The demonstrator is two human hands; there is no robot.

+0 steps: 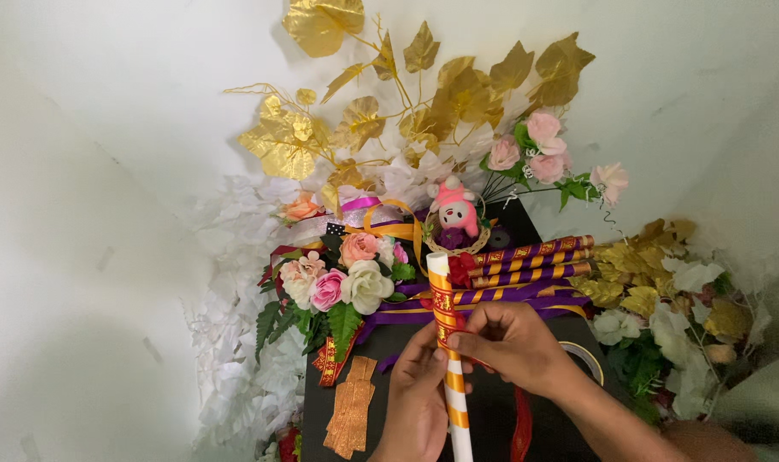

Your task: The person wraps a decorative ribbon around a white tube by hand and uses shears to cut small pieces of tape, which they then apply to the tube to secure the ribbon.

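in the head view, a white stick [452,376] with orange stripes runs nearly straight away from the person, its long axis almost upright in the frame, its top end near the small wicker basket [454,244] and its lower end leaving the bottom edge. the right hand [509,342] comes in from the lower right and sits just beside the stick on its right, thumb and fingertips pinched shut on a red and gold patterned ribbon [443,312] pressed against the stick; this hand is the one on the wrapped part. the left hand [419,393] lies lower, on the stick's left, fingers curled around the shaft and holding it steady. the ribbon covers the upper stretch of the stick, and a loose red tail [521,428] hangs down below the right wrist. to the right, a bundle of finished sticks [531,265], wound in purple and gold, lies crosswise, nearly level, touching the top of the stick in hand. all this rests on a black surface [492,411], matte and flat. on it, left of the hands, lie strips of coppery glitter trim [351,415]. around it are fabric roses [347,274], stiff gold foil leaves [389,111], a pink plush toy [455,210] in the basket, and white feathery leaves [236,342].
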